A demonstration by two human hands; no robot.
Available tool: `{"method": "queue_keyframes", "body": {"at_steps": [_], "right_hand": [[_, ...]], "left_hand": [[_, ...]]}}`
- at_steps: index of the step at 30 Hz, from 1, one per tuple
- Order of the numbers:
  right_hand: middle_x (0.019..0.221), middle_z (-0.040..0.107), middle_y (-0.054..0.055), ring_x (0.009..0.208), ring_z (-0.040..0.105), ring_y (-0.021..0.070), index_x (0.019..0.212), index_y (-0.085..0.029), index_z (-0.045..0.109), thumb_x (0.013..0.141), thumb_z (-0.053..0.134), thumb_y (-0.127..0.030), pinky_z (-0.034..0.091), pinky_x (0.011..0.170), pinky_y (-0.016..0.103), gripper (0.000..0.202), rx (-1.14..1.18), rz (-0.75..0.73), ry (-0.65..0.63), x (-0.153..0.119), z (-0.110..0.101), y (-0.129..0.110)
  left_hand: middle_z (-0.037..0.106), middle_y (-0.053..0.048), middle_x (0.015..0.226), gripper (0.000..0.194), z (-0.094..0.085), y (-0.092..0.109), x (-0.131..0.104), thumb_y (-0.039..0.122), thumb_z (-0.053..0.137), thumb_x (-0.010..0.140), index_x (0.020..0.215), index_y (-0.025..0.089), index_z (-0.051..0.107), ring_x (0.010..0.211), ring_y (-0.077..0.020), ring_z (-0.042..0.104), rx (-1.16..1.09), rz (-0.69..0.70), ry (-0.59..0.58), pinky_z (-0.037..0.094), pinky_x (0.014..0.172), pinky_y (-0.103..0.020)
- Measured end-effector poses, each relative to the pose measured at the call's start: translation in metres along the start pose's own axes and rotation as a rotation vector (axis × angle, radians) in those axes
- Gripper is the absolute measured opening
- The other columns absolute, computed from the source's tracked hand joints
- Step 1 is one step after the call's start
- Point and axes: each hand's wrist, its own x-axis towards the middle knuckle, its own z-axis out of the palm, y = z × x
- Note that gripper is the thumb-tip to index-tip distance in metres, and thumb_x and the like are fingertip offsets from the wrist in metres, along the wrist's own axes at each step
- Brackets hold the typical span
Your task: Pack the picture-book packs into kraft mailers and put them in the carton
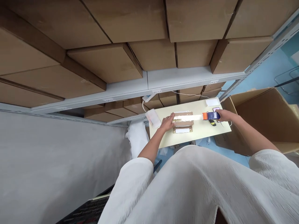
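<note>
On the pale yellow table (164, 138) lies a small cardboard box (187, 122), gripped at its left end by my left hand (167, 122). A strip of shiny clear tape (197, 117) runs along the box and stretches right to a blue and orange tape dispenser (211, 116). My right hand (223, 115) is closed round that dispenser, off the right end of the box. Just in front sits another taped box with a white label (182, 130). Partly under the dispenser are a yellow and black cutter (212, 123) and a phone (216, 109).
A metal shelf (187, 76) full of cardboard boxes (151, 54) overhangs the table's back. White slips (212, 102) lie at the back right, a white packet (153, 118) at the left. A large open carton (259, 115) stands right; white wrapping (137, 138) hangs left.
</note>
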Motion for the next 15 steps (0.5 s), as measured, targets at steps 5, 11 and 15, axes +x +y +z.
{"method": "queue_keyframes", "body": {"at_steps": [5,11,15], "right_hand": [[0.117,0.078,0.012,0.101,0.072,0.0272,0.120,-0.021,0.068,0.082,0.084,-0.023,0.045,0.075,0.029,0.041,0.029,0.001,0.006,0.008,0.021,0.016],[0.130,0.074,0.017,0.114,0.070,0.0311,0.133,-0.019,0.064,0.089,0.075,-0.019,0.046,0.078,0.031,0.045,-0.060,0.007,-0.033,0.024,0.040,-0.009],[0.136,0.071,0.020,0.121,0.069,0.0337,0.142,-0.017,0.061,0.089,0.074,-0.013,0.051,0.086,0.035,0.055,-0.110,0.001,-0.074,0.038,0.042,-0.037]], "left_hand": [[0.010,-0.003,0.192,0.098,0.001,0.001,0.002,0.034,0.062,0.101,0.184,0.031,0.009,0.177,-0.0293,0.017,-0.033,0.009,-0.002,0.025,0.141,-0.047],[0.009,-0.004,0.192,0.097,0.004,0.003,0.003,0.034,0.064,0.102,0.184,0.030,0.012,0.178,-0.0287,0.011,-0.075,-0.013,-0.001,0.024,0.143,-0.048],[0.009,-0.006,0.192,0.098,0.004,0.006,0.004,0.036,0.066,0.102,0.184,0.029,0.012,0.178,-0.0286,0.010,-0.105,-0.032,0.005,0.021,0.144,-0.048]]}}
